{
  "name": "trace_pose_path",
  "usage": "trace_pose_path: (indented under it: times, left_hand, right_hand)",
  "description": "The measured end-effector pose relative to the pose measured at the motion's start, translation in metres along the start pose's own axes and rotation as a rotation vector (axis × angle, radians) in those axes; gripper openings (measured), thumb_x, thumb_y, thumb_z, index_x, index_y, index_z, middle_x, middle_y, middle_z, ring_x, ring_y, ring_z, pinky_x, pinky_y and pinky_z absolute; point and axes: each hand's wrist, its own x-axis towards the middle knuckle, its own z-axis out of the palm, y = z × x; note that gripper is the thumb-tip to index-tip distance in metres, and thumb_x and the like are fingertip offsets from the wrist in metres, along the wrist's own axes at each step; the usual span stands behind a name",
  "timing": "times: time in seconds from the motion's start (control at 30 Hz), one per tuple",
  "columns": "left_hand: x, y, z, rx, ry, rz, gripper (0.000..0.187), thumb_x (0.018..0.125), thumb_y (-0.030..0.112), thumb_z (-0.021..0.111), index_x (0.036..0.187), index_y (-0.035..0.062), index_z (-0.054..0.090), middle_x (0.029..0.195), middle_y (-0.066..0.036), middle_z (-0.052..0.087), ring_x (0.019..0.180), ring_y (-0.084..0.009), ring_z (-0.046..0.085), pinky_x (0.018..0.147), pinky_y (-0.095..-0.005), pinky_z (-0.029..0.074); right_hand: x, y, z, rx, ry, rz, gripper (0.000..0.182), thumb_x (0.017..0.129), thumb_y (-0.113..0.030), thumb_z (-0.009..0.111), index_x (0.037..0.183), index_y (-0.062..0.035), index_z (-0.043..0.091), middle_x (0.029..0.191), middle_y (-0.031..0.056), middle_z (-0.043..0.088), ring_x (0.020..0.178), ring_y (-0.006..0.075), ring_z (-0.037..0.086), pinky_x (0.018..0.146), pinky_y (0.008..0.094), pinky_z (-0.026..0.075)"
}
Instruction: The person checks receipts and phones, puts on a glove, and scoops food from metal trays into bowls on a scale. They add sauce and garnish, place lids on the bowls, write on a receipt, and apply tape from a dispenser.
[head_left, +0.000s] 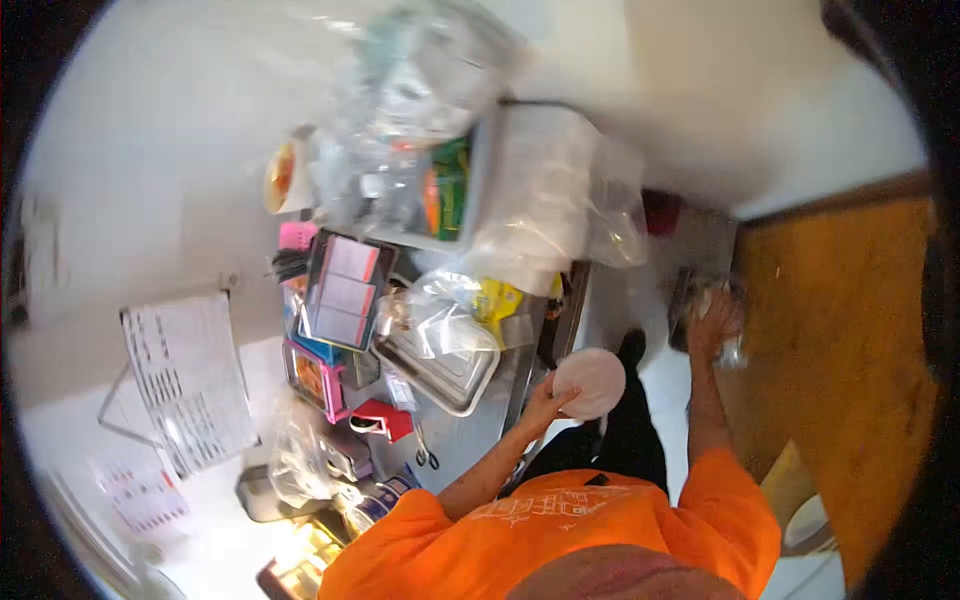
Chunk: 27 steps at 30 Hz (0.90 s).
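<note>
A person in an orange shirt (600, 530) stands at a cluttered counter. The left hand (548, 397) grips a round pale pink lid (591, 381) at its edge, fingers curled around the rim, just beside a metal tray (440, 365). The right hand (713, 320) reaches out, fingers spread over a clear plastic bag (700, 300) near the wooden door (840, 360).

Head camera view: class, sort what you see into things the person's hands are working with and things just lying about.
In hand:
left hand holding a round white lid
right hand on a clear plastic package

Lying about:
metal tray
scissors
printed sheet
red tape dispenser
plastic bags
</note>
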Motion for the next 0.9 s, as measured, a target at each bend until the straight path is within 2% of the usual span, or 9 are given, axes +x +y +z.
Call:
trace_pose_path:
  times: [0.07,0.13,0.27,0.4,0.47,0.57,0.67,0.73,0.9]
  left_hand:
    - [-0.016,0.025,0.0,0.16,-0.057,0.133,0.051,0.081,0.024,0.069,0.124,0.0067,0.048,0.107,-0.009,0.06,0.093,-0.0196,0.062,0.069,-0.0339,0.057]
    - [-0.036,0.051,-0.003,0.18,-0.136,0.229,0.048,0.083,0.025,0.068,0.123,0.0069,0.05,0.104,-0.008,0.061,0.091,-0.0178,0.062,0.067,-0.0317,0.056]
    - [-0.08,0.081,-0.002,0.066,-0.293,0.13,0.054,0.09,0.043,0.054,0.13,0.007,0.044,0.123,-0.009,0.053,0.107,-0.0201,0.055,0.092,-0.0358,0.044]
    - [-0.119,0.07,-0.013,-0.481,-0.445,0.305,0.092,0.078,0.077,0.032,0.142,0.0109,0.026,0.144,-0.013,0.032,0.131,-0.0315,0.033,0.107,-0.0494,0.028]
    - [-0.131,0.063,-0.022,-0.793,-0.509,0.289,0.095,0.075,0.078,0.037,0.142,0.0116,0.026,0.144,-0.016,0.031,0.132,-0.0343,0.032,0.107,-0.0495,0.029]
    - [-0.136,0.071,-0.046,-0.909,-0.607,0.501,0.085,0.075,0.058,0.055,0.141,0.0118,0.025,0.135,-0.014,0.041,0.121,-0.0332,0.044,0.1,-0.0477,0.038]
    - [-0.185,0.123,-0.05,-0.579,-0.199,0.919,0.088,0.07,0.043,0.066,0.139,0.0111,0.023,0.129,-0.012,0.04,0.116,-0.0311,0.045,0.097,-0.0439,0.039]
    - [-0.186,0.137,-0.071,-0.43,-0.118,1.071,0.092,0.064,0.038,0.07,0.138,0.0105,0.022,0.128,-0.011,0.038,0.116,-0.0292,0.043,0.097,-0.042,0.038]
    - [-0.205,0.154,-0.117,-0.243,-0.06,1.248,0.098,0.053,0.027,0.075,0.135,0.0087,0.024,0.128,-0.009,0.032,0.12,-0.0256,0.037,0.098,-0.0387,0.035]
  right_hand:
    - [0.003,-0.02,-0.065,0.718,-0.224,-0.295,0.042,0.09,-0.025,0.053,0.128,-0.0083,0.044,0.137,0.0084,0.04,0.13,0.0348,0.029,0.099,0.0456,0.034]
    - [-0.007,-0.06,-0.15,1.535,-0.892,-0.271,0.056,0.086,-0.028,0.061,0.134,-0.0066,0.039,0.133,0.0152,0.045,0.12,0.0324,0.045,0.098,0.0455,0.038]
    - [-0.051,-0.14,-0.259,1.085,-0.82,-0.94,0.046,0.077,-0.023,0.071,0.116,-0.0043,0.054,0.118,0.0117,0.054,0.105,0.0258,0.053,0.089,0.0385,0.043]
    - [-0.096,-0.197,-0.296,1.21,-0.687,-0.923,0.039,0.079,-0.023,0.069,0.111,-0.0053,0.057,0.108,0.0119,0.056,0.1,0.0268,0.054,0.088,0.0376,0.043]
    - [-0.119,-0.22,-0.323,1.338,-0.605,-0.97,0.036,0.079,-0.023,0.068,0.108,-0.0054,0.057,0.107,0.0128,0.056,0.098,0.0267,0.054,0.087,0.0374,0.043]
    - [-0.127,-0.253,-0.374,0.855,0.064,-1.24,0.034,0.079,-0.022,0.068,0.106,-0.0044,0.057,0.103,0.0144,0.057,0.091,0.029,0.056,0.082,0.0374,0.045]
    - [-0.14,-0.268,-0.385,1.259,-0.115,-1.247,0.031,0.079,-0.021,0.068,0.102,-0.0038,0.057,0.094,0.0112,0.058,0.082,0.0226,0.057,0.076,0.0341,0.045]
    - [-0.153,-0.27,-0.391,1.231,-0.834,-1.079,0.024,0.081,-0.018,0.067,0.096,-0.0027,0.055,0.085,0.005,0.057,0.078,0.0131,0.055,0.072,0.0285,0.044]
    - [-0.187,-0.297,-0.416,1.47,-1.042,-0.812,0.015,0.085,-0.012,0.064,0.086,-0.0009,0.054,0.08,-0.0011,0.054,0.076,0.0056,0.051,0.069,0.0214,0.042]
